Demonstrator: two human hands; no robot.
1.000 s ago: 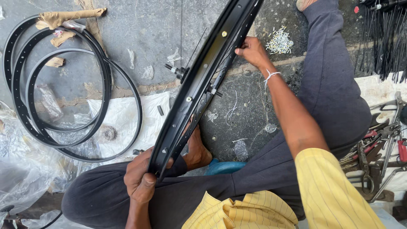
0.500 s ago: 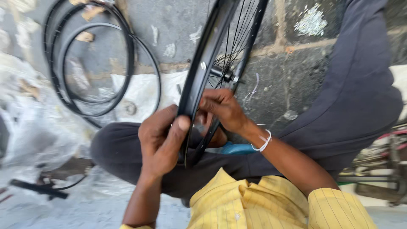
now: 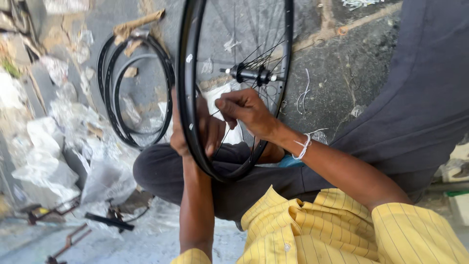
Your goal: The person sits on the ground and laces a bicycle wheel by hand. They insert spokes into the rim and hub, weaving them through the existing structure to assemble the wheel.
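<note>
A black bicycle wheel rim [image 3: 187, 88] stands upright on my lap, with thin spokes running to a silver and black hub [image 3: 250, 75]. My left hand [image 3: 205, 132] grips the rim's near side from behind, fingers wrapped around it. Inside the wheel, my right hand [image 3: 246, 111] pinches a thin spoke [image 3: 221, 142] near the rim. A white band is on my right wrist. My legs in dark grey trousers are crossed under the wheel.
A stack of bare black rims [image 3: 128, 93] lies on the stone floor at the left, with torn paper wrapping. Crumpled clear plastic [image 3: 63, 146] covers the floor to the left. Metal bicycle parts [image 3: 97, 220] lie at the lower left. Loose small metal pieces [image 3: 361, 4] are at the top.
The wheel has turned from slanted to upright and face-on. My right hand came down from the far edge of the rim to the spokes inside. My left hand still grips the rim.
</note>
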